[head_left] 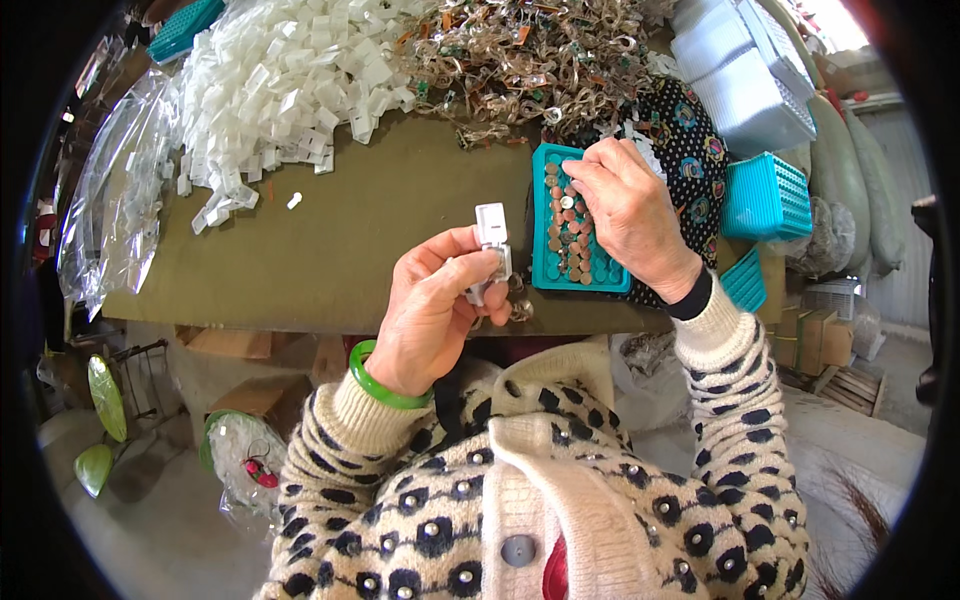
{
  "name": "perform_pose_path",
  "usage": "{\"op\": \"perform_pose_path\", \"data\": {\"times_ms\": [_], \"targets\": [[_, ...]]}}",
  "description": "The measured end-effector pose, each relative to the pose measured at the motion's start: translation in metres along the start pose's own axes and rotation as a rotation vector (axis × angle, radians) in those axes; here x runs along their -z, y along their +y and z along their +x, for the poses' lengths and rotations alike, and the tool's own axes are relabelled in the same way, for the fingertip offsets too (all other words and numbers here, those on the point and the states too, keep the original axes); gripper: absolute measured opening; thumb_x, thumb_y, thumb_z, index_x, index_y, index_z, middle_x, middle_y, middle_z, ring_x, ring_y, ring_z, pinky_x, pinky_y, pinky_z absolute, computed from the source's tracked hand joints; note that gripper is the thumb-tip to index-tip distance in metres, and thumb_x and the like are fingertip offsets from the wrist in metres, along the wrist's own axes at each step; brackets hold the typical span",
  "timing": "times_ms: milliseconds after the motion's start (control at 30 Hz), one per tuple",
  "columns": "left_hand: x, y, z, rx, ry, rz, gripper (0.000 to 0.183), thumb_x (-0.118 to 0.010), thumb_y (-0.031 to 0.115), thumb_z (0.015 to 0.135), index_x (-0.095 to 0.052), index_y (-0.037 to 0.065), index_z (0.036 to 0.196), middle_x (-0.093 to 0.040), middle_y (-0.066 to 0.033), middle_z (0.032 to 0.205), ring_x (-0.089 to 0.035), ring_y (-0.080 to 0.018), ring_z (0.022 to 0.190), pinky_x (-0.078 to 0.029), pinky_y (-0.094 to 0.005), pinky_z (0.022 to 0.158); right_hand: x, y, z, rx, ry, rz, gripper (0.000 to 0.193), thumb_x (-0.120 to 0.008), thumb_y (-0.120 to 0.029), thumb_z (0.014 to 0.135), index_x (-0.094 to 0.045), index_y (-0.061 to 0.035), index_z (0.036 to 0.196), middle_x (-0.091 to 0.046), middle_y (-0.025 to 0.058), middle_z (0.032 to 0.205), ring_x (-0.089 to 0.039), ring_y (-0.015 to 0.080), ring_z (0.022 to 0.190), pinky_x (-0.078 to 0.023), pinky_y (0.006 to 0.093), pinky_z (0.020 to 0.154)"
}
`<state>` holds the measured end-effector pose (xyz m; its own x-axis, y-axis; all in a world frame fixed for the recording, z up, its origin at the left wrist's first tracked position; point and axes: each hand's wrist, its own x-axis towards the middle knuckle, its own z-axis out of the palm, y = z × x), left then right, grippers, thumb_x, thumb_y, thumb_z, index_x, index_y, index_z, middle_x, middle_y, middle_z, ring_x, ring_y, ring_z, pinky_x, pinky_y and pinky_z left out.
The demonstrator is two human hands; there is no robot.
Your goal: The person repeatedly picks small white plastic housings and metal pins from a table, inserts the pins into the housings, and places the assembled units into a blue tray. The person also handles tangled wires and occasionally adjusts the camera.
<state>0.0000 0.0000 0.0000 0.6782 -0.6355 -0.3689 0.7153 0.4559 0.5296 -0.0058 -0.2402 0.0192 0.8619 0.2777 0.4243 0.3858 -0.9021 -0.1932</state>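
My left hand point(437, 295) grips a small white hinged plastic case point(491, 225) between thumb and fingers, its lid standing up. Some clear pieces point(520, 308) show beside the fingers of that hand, partly hidden. A teal tray point(541, 215) lies to the right, holding rows of small round copper-coloured discs point(573, 240) and a whitish one. Over the tray's far right part is my right hand point(632, 205), thumb and fingertips pinched together at the discs. Whether a disc is between those fingertips cannot be made out.
A large heap of white plastic cases point(290, 75) covers the table's far left, beside a clear plastic bag point(125, 190). Tangled clear pieces with orange and green bits point(530, 65) lie at the back. Stacked white trays point(745, 80) and stacked teal trays point(768, 197) stand at right.
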Motion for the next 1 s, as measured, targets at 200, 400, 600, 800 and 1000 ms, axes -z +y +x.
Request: {"op": "perform_pose_path", "data": {"times_ms": [200, 400, 600, 800, 1000], "targets": [[-0.006, -0.005, -0.002, -0.052, 0.058, 0.032, 0.019, -0.059, 0.011, 0.096, -0.062, -0.002, 0.109, -0.059, -0.0043, 0.077, -0.056, -0.0129, 0.063, -0.051, -0.0313, 0.057, 0.007, -0.007, -0.002, 0.006, -0.025, 0.073, 0.012, -0.064, 0.005, 0.076, -0.063, 0.0002, 0.087, -0.056, 0.0097, 0.085, -0.057, 0.0279, 0.082, -0.049, 0.0372, 0.072], [-0.004, -0.009, -0.002, -0.061, 0.081, 0.043, 0.019, -0.060, 0.010, 0.095, -0.062, -0.003, 0.108, -0.064, -0.0062, 0.081, -0.060, -0.0131, 0.066, -0.054, -0.0312, 0.060, 0.024, -0.049, -0.013, -0.096, 0.069, 0.306, 0.010, -0.068, 0.001, 0.081, -0.062, 0.0007, 0.089, -0.061, 0.0112, 0.084, -0.061, 0.0291, 0.076, -0.050, 0.0352, 0.066], [-0.004, -0.010, -0.006, -0.059, 0.085, 0.088, 0.020, -0.064, 0.004, 0.091, -0.061, -0.004, 0.109, -0.069, -0.0115, 0.097, -0.067, -0.0155, 0.072, -0.061, -0.0327, 0.067, 0.015, -0.081, -0.021, -0.122, 0.185, 0.431, 0.014, -0.070, 0.005, 0.081, -0.064, 0.0005, 0.093, -0.062, 0.0108, 0.087, -0.061, 0.0203, 0.072, -0.050, 0.0278, 0.062], [-0.005, -0.013, -0.013, -0.098, -0.077, -0.055, 0.023, -0.060, 0.000, 0.092, -0.059, -0.005, 0.115, -0.068, -0.0140, 0.104, -0.071, -0.0246, 0.089, -0.061, -0.0341, 0.072, 0.009, -0.085, -0.020, -0.093, 0.228, 0.424, 0.019, -0.070, 0.008, 0.077, -0.061, 0.0004, 0.092, -0.059, 0.0116, 0.088, -0.060, 0.0274, 0.076, -0.050, 0.0347, 0.065], [0.002, -0.015, -0.011, -0.060, -0.110, -0.123, 0.025, -0.060, 0.000, 0.093, -0.059, -0.002, 0.118, -0.067, -0.0147, 0.108, -0.070, -0.0277, 0.093, -0.061, -0.0350, 0.072, 0.003, -0.086, -0.019, -0.051, 0.270, 0.385, 0.022, -0.070, 0.009, 0.074, -0.061, 0.0006, 0.093, -0.058, 0.0116, 0.088, -0.058, 0.0269, 0.075, -0.049, 0.0347, 0.062]]}}
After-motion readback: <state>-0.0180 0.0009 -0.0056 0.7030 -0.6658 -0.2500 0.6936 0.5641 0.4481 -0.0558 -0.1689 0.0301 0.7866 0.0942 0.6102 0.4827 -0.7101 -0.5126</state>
